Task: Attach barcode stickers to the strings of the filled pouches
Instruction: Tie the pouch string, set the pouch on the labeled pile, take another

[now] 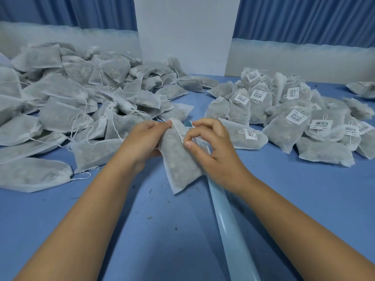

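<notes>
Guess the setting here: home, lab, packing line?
Likely a small hand-packing or labelling station. There's a heap of unlabelled filled pouches on the left, barcode-stickered pouches piled on the right, and what looks like a label backing strip across the blue table.

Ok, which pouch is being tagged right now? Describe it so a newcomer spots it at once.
On the blue table, look between the unlabelled heap on the left and the stickered heap on the right. The pouch there sits over a pale blue strip. It alone is held: the left hand grips its top, the right hand pinches its string.
</notes>
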`<action>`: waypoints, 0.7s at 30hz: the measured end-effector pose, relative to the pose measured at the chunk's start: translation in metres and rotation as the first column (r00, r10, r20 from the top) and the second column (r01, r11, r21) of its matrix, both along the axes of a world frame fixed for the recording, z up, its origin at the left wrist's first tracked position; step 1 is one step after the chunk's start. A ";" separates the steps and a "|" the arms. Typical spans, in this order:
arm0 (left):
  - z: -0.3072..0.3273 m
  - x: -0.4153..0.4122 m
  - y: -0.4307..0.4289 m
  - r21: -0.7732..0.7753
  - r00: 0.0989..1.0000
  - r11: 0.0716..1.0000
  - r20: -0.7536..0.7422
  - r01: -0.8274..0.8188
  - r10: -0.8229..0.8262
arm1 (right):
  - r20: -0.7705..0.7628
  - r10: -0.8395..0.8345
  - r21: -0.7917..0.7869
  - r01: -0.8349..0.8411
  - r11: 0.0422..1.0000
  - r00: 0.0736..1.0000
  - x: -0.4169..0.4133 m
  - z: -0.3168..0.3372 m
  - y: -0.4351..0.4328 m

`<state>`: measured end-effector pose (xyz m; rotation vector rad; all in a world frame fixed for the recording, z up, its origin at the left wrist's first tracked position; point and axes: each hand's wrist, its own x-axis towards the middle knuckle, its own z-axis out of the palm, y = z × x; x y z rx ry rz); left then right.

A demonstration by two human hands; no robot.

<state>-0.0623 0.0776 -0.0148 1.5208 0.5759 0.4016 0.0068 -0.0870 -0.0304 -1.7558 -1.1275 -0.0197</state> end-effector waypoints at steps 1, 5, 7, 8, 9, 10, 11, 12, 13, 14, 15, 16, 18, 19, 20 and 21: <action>0.001 -0.001 0.001 -0.042 1.000 0.999 0.028 -0.005 0.006 | -0.008 0.004 -0.024 -0.004 1.000 1.000 -0.002 0.000 0.000; 0.006 -0.002 0.001 -0.147 0.991 0.989 0.129 -0.027 0.047 | -0.039 0.028 -0.046 -0.030 0.999 0.999 -0.003 0.003 0.001; 0.008 -0.003 -0.001 -0.171 0.984 0.985 0.171 -0.025 0.055 | -0.026 0.072 -0.025 -0.073 0.997 0.997 -0.001 0.002 0.001; 0.009 -0.002 -0.002 -0.180 0.980 0.983 0.187 -0.030 0.064 | -0.041 0.098 -0.012 -0.099 0.995 0.994 -0.001 0.002 0.001; 0.009 -0.002 -0.004 -0.192 0.977 0.981 0.199 -0.039 0.078 | -0.071 0.117 0.002 -0.117 0.993 0.991 -0.001 0.002 0.001; 0.009 -0.002 -0.006 -0.197 0.974 0.979 0.209 -0.049 0.091 | -0.095 0.126 0.017 -0.125 0.992 0.987 -0.001 0.002 0.001; 0.009 -0.002 -0.008 -0.196 0.972 0.979 0.217 -0.047 0.090 | -0.108 0.122 0.034 -0.119 0.992 0.987 0.000 0.001 0.001; 0.010 -0.002 -0.008 -0.187 0.971 0.982 0.227 -0.027 0.069 | -0.112 0.113 0.049 -0.108 0.993 0.987 0.000 0.001 0.000; 0.010 -0.003 -0.008 -0.172 0.973 0.985 0.228 0.013 0.027 | -0.113 0.101 0.064 -0.094 0.993 0.988 0.000 0.000 0.001; 0.011 -0.004 -0.008 -0.147 0.978 0.987 0.205 0.069 -0.037 | -0.113 0.089 0.079 -0.081 0.994 0.990 0.001 0.000 0.001; 0.011 -0.005 -0.009 -0.129 0.981 0.984 0.166 0.123 -0.101 | -0.113 0.076 0.091 -0.066 0.994 0.991 0.002 0.000 0.001; 0.010 -0.006 -0.008 -0.117 0.982 0.979 0.113 0.167 -0.154 | -0.114 0.065 0.098 -0.054 0.994 0.991 0.003 0.000 0.001; 0.006 -0.005 -0.008 -0.101 0.976 0.971 0.022 0.218 -0.216 | -0.119 0.061 0.088 -0.051 0.995 0.991 0.005 -0.001 0.000; 0.003 -0.004 -0.009 -0.086 0.975 0.972 -0.003 0.219 -0.221 | -0.127 0.068 0.075 -0.059 0.995 0.990 0.005 -0.002 0.001; 0.001 -0.003 -0.008 -0.071 0.978 0.976 -0.019 0.205 -0.206 | -0.139 0.078 0.065 -0.069 0.995 0.987 0.006 -0.002 0.000; -0.001 -0.002 -0.007 -0.066 0.983 0.982 -0.024 0.179 -0.181 | -0.161 0.080 0.064 -0.071 0.995 0.984 0.008 -0.001 0.000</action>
